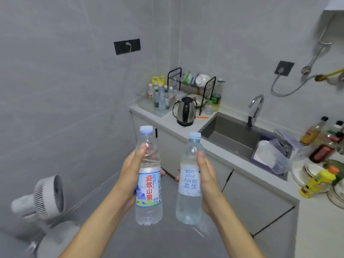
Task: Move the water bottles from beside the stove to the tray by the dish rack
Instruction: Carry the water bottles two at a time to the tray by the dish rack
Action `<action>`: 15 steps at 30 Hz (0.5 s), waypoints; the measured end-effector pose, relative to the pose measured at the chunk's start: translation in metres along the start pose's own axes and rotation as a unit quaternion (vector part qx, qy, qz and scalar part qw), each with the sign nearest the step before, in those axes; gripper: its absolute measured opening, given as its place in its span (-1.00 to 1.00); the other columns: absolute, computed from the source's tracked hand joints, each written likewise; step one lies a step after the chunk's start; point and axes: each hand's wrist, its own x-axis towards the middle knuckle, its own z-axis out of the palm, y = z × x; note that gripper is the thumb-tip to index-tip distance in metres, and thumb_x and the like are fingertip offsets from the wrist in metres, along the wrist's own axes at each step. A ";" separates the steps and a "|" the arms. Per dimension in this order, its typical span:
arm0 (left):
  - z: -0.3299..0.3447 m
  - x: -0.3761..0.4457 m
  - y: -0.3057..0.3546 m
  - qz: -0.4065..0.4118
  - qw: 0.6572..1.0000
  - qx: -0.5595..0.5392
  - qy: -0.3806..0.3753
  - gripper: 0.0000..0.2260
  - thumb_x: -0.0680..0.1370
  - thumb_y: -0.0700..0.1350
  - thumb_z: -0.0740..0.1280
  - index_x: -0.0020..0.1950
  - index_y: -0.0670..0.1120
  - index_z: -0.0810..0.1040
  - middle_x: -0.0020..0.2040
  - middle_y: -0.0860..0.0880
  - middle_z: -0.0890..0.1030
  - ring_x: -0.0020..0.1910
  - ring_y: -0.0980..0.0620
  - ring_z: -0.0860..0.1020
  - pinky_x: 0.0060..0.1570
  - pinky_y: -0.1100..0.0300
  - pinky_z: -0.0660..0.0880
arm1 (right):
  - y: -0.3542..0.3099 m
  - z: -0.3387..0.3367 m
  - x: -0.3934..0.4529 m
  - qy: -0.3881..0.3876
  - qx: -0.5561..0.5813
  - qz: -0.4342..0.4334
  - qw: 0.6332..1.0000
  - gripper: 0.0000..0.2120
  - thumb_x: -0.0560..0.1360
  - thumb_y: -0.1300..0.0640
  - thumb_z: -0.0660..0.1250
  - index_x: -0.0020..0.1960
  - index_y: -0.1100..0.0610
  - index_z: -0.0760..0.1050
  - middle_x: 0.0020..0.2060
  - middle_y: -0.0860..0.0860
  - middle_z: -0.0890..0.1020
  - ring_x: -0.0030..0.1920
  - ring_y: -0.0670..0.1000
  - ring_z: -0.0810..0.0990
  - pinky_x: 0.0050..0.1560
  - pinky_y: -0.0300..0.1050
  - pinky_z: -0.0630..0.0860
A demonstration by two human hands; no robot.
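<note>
While both bottles, the red-label one [149, 175] in the left hand's [130, 174] grip and the blue-label one [189, 179] in the right hand's [206, 175], stand upright in mid-air, the tray [163, 113] lies ahead and slightly right on the counter [188, 131], beside the rack [191, 86], about equally near either hand.

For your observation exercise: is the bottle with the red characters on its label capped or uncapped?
Capped. The bottle with red characters, gripped upright in the left hand, has its pale blue cap seated on the neck.
</note>
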 end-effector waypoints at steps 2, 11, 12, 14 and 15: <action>-0.018 0.029 0.012 0.011 0.998 -0.015 0.054 -0.49 0.53 0.29 0.39 0.11 -0.17 0.56 -0.13 -0.20 0.62 -0.35 -0.15 0.65 -0.34 0.06 0.60 | -0.001 0.019 0.045 -0.043 -0.007 0.017 0.999 -0.30 0.33 -0.48 0.38 0.07 0.14 0.48 -0.22 0.22 0.59 -0.30 0.18 0.66 -0.28 0.01 0.62; -0.089 0.198 0.035 0.049 0.990 0.001 0.136 -0.47 0.42 0.32 0.50 0.08 -0.12 0.61 -0.17 -0.22 0.64 -0.23 -0.22 0.69 -0.32 0.04 0.62 | 0.022 0.111 0.249 -0.117 -0.054 0.046 0.991 -0.57 0.43 -0.29 0.38 0.11 0.01 0.62 -0.19 0.15 0.69 -0.21 0.17 0.71 -0.12 0.11 0.68; -0.097 0.224 0.038 0.051 0.989 0.009 0.137 -0.47 0.39 0.33 0.55 0.06 -0.09 0.62 -0.15 -0.21 0.67 -0.21 -0.23 0.72 -0.29 0.02 0.64 | 0.021 0.119 0.273 -0.111 -0.063 0.038 0.991 -0.56 0.44 -0.27 0.40 0.16 0.00 0.62 -0.12 0.13 0.73 -0.14 0.17 0.73 -0.06 0.12 0.68; -0.108 0.275 0.048 0.048 0.989 0.022 0.140 -0.52 0.37 0.25 0.60 0.07 -0.06 0.64 -0.10 -0.23 0.71 -0.12 -0.31 0.74 -0.21 0.00 0.67 | 0.017 0.134 0.321 -0.099 -0.089 0.016 0.991 -0.53 0.45 -0.25 0.44 0.23 0.01 0.61 0.00 0.10 0.75 0.01 0.16 0.74 0.08 0.14 0.66; -0.113 0.299 0.054 0.049 0.989 0.025 0.139 -0.55 0.37 0.17 0.62 0.09 -0.07 0.64 -0.07 -0.23 0.72 -0.07 -0.34 0.73 -0.18 0.00 0.67 | 0.014 0.140 0.344 -0.093 -0.101 0.004 0.991 -0.51 0.42 -0.25 0.47 0.23 0.02 0.61 0.02 0.10 0.75 0.05 0.17 0.74 0.14 0.15 0.65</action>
